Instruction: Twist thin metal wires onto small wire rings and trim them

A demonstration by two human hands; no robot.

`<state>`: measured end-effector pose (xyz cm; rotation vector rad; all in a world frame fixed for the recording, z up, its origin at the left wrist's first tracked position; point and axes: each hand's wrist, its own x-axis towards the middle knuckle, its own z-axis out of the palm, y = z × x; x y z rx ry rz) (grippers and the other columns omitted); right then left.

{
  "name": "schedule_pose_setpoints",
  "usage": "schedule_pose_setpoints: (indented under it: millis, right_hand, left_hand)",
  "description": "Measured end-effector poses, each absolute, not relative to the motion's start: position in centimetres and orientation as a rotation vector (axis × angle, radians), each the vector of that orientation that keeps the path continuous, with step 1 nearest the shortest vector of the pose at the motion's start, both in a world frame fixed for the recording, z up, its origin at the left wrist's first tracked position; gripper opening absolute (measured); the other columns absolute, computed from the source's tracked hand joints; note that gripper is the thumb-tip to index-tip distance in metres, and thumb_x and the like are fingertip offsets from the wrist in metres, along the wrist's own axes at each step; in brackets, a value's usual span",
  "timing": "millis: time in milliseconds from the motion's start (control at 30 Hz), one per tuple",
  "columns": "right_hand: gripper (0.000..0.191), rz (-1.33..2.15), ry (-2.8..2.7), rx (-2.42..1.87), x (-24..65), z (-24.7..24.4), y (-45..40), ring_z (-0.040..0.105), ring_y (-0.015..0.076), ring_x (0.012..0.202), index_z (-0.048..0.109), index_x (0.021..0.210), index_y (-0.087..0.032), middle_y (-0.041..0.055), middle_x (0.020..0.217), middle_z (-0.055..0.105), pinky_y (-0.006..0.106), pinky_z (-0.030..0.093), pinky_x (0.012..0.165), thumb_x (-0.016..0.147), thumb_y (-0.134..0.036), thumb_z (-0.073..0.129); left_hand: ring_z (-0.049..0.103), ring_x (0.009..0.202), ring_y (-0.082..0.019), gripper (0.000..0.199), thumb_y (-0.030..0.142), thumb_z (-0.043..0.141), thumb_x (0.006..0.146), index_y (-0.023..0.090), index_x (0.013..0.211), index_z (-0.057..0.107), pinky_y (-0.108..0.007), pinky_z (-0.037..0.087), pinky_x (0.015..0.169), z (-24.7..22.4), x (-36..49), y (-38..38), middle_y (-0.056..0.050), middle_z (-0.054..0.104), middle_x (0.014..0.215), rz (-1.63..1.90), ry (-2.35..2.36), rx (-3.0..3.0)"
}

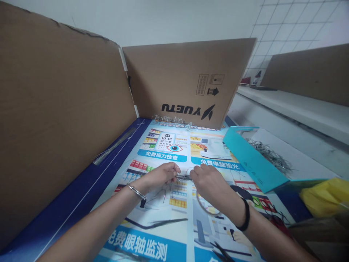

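Note:
My left hand (163,174) is closed in a pinch at the left end of a small bundle of thin silvery wires (184,177). From the other side, the fingers of my right hand (209,182) are closed on the bundle's right end. Both hands are just above a printed poster sheet (189,203), close together. A thin loop of wire rises beside the right fingertips. Below the hands, a bunch of straight dark wires (169,221) lies on the sheet. A dark pointed tool (222,251), perhaps scissors, is partly cut off at the bottom edge.
Cardboard panels stand at the left (60,109) and the back (185,80). Wire scraps (171,119) lie along the back panel. A teal box (253,163) at the right holds tangled wires (272,156), near a yellow bag (325,196). Straight strands (114,147) lie at left.

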<state>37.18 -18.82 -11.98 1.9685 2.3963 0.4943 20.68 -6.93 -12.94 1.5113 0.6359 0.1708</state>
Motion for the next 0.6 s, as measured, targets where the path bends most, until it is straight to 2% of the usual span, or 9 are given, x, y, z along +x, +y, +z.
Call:
schedule_pose_setpoints:
  millis: [267, 433, 600]
  right_hand:
    - [0.017, 0.434, 2.377, 1.976, 37.1, -11.5, -18.9, 0.047, 0.0187, 0.065, 0.057, 0.074, -0.017, 0.0051, 0.072, 0.058, 0.031, 0.02, 0.056, 0.072, -0.001, 0.052]
    - [0.01, 0.372, 2.388, 2.033, 37.5, -11.6, -18.7, 0.05, 0.0177, 0.066, 0.059, 0.075, -0.018, 0.0045, 0.073, 0.06, 0.03, 0.023, 0.057, 0.079, -0.011, 0.053]
    - [0.01, 0.358, 2.351, 2.134, 37.6, -11.7, -18.5, 0.052, 0.0166, 0.068, 0.059, 0.075, -0.018, 0.004, 0.074, 0.06, 0.028, 0.025, 0.057, 0.082, -0.018, 0.052]
  left_hand:
    - [0.036, 0.047, -0.006, 0.01, 0.02, 0.046, 0.079, 0.017, 0.088, 0.05, -0.02, 0.024, 0.046, -13.4, 20.8, -6.7, 0.004, 0.05, 0.06, 0.172, 0.628, 1.509]
    - [0.037, 0.047, -0.006, 0.009, 0.021, 0.047, 0.08, 0.016, 0.087, 0.049, -0.019, 0.027, 0.047, -12.6, 20.7, -6.9, 0.002, 0.054, 0.063, 0.204, 0.611, 1.522]
    - [0.038, 0.047, -0.005, 0.009, 0.022, 0.048, 0.08, 0.016, 0.087, 0.049, -0.019, 0.027, 0.047, -12.5, 20.7, -6.9, 0.003, 0.054, 0.065, 0.224, 0.588, 1.53]
